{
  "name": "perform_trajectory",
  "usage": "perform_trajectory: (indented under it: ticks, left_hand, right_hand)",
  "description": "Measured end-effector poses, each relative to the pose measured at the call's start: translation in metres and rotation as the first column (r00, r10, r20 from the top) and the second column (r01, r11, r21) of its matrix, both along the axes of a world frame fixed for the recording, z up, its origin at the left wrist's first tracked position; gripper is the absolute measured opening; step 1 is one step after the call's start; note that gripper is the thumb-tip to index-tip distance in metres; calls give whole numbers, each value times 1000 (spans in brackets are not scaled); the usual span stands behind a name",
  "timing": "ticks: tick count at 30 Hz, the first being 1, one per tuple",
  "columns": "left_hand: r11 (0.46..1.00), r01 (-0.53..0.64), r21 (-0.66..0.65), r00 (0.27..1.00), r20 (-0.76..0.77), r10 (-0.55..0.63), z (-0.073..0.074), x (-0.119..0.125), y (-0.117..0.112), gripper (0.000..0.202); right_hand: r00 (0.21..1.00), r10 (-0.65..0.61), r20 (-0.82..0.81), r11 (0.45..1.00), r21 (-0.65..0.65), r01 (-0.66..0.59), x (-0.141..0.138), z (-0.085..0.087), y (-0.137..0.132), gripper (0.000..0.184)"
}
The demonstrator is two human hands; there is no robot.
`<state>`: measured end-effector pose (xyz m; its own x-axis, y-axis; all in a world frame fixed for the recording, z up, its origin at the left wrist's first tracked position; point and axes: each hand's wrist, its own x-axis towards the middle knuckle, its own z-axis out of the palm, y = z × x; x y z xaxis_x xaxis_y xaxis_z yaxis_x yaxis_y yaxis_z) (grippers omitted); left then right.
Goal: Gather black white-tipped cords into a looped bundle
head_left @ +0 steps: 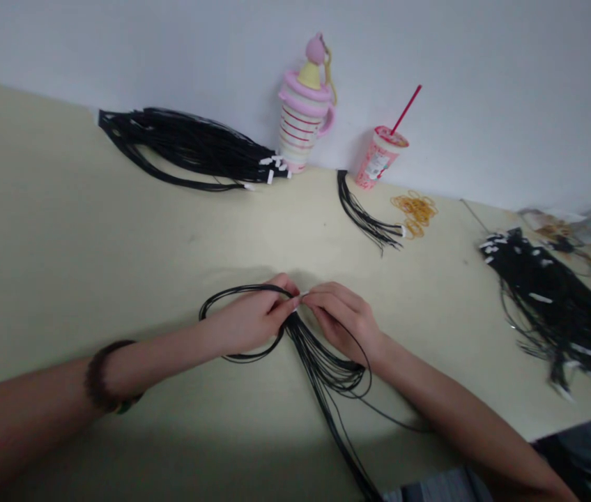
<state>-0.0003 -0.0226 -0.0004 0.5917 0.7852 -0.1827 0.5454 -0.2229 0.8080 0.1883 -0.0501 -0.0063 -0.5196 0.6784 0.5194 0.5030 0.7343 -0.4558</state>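
A bundle of thin black cables [321,355] loops around my left wrist area and hangs down toward the table's near edge. My left hand [261,314] is closed on it, thumb and fingers pinching near a small white connector [303,294]. Opposite it, my right hand [345,317] has its fingertips pressed together at that connector, with one single cable curving past the palm. The two hands' fingertips almost meet. Exactly which strands lie between the fingers is hidden.
Along the wall lie a large black cable bundle [191,146] and a smaller one [366,213]. A pink-lidded cup [298,129], a pink drink cup with a straw [379,157] and yellow rubber bands [415,211] stand or lie nearby. A cable heap [557,293] covers the right side.
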Motion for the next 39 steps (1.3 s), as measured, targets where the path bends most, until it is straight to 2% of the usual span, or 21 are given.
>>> perform_trajectory:
  ticks: [4,9,14,19,24,26,29,32,33,35,37,39]
  left_hand:
    - [1000,4,4,1000,20,-4,1,1,0,26]
    - [1000,4,16,1000,8,-4,0,1,0,25]
    - [1000,-5,25,1000,-12,5,0,1,0,25]
    - [1000,-1,17,1000,-5,1,2,2,1,23]
    - [1000,2,-13,1000,-1,-2,4,4,1,25]
    - [1000,4,6,1000,12,-4,4,4,1,25]
    - [1000,1,30,1000,31,-2,4,4,1,26]
    - [1000,-1,-7,1000,20,1,6,4,0,27]
    - [1000,2,-16,1000,18,-2,7,4,-1,27]
    - [1000,4,-9,1000,27,-4,8,4,-1,26]
    - [1000,2,5,1000,29,-2,9,4,-1,26]
    - [1000,-8,7,1000,10,8,9,4,-1,26]
  right_hand:
    - [996,-83,-18,996,35,84,1,-2,1,20]
    - [997,-68,27,996,54,66,-2,-3,3,16]
    - [998,-37,48,999,-17,38,-4,0,4,13]
    - [998,-34,61,999,-34,37,-5,-4,7,14]
    - [994,-106,-8,991,-79,105,-6,-6,11,13]
    - [994,-108,-23,984,-146,104,-3,4,11,15]
    - [993,-110,-37,975,-197,100,7,34,7,15]
    - [979,-198,-44,975,-113,192,24,71,-2,11]
    - [983,-182,5,978,-105,182,30,81,-7,13]
    - [980,-71,186,986,-137,98,41,97,-17,16]
    - [930,9,369,984,-167,57,50,105,-29,16]
    - [854,28,520,977,-194,86,57,107,-40,18]
